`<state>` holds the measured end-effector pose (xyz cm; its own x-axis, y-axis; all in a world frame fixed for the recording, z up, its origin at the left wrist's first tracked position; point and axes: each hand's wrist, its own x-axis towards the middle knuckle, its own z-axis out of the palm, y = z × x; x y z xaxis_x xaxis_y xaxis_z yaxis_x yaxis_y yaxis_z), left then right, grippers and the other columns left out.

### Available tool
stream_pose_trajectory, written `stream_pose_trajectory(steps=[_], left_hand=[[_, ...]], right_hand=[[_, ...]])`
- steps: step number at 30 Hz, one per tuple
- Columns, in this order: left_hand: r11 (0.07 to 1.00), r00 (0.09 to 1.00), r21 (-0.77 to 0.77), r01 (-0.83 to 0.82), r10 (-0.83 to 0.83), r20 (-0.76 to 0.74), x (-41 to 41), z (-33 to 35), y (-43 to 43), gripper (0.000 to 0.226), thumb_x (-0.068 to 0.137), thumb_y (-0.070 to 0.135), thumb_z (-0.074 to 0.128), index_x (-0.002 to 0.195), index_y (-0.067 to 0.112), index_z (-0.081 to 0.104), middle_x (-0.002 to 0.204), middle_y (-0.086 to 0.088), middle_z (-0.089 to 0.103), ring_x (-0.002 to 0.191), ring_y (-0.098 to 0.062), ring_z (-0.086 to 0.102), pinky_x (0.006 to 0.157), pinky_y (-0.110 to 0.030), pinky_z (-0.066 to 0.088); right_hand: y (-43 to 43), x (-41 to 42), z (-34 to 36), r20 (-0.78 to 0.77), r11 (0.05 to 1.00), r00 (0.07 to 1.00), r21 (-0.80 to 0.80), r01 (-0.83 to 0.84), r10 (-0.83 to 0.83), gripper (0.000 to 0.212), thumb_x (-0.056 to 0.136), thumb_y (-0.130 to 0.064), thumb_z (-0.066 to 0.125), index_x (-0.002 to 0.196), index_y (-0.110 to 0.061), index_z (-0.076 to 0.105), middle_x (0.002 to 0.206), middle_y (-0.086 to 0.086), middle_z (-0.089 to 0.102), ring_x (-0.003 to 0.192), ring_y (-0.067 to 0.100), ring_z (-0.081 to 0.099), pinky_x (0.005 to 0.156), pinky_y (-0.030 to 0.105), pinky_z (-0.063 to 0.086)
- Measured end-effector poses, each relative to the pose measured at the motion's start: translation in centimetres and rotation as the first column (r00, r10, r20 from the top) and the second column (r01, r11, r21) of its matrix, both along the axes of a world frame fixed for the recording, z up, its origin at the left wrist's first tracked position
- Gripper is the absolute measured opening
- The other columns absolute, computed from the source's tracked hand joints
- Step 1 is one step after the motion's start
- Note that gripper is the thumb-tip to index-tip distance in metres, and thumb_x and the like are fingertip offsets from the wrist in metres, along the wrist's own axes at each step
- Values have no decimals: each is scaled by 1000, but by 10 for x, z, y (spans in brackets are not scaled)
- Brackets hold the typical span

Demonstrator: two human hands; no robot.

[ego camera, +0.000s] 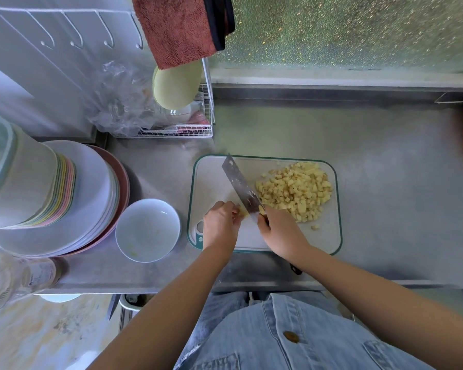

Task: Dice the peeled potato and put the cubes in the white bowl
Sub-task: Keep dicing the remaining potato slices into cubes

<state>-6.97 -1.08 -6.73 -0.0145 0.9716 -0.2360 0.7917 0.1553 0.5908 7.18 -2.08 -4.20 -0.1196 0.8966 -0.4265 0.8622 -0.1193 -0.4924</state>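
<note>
A: Grip first. Right hand (278,228) is wrapped around the handle of the knife (241,185), handle mostly hidden in the fist. The blade runs from the hand toward the far left, edge down on the cutting board (214,180).

B: Left hand (221,222)?

A: Fingers curled, tips pinching the last small piece of potato (242,211) against the board, just left of the blade and touching it. How much of the piece remains I cannot tell; the fingers cover most of it.

B: Location of the cut material?

A: Pile of cubes (296,192) on the right half of the board, right of the blade. One stray cube lies near the pile's near edge.

B: And the white bowl (147,231)?

A: On the steel counter (385,182), just left of the board, apart from it. No cubes inside, only a faint yellowish smear. A stack of plates (91,182) stands further left.
</note>
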Motion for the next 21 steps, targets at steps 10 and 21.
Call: stream_pose_trajectory(steps=[10, 21], left_hand=[[999, 1000, -39, 11, -12, -28, 0, -4, 5, 13, 87, 16, 67, 96, 10, 75, 95, -6, 67, 82, -24, 62, 79, -31, 51], [999, 1000, -51, -3, 2, -27, 0, -2, 8, 15, 87, 20, 68, 93, 9, 75, 95, -7, 67, 83, -25, 61, 75, -28, 46]], right_hand=[[-14, 1, -6, 57, 999, 997, 11, -48, 47, 10, 98, -18, 38, 89, -16, 43, 64, -4, 36, 67, 21, 44, 63, 31, 30], [11, -17, -7, 36, 1000, 999, 5, -17, 17, 20, 99, -20, 39, 96, -6, 54, 70, 7, 52, 63, 24, 50, 56, 32, 35]])
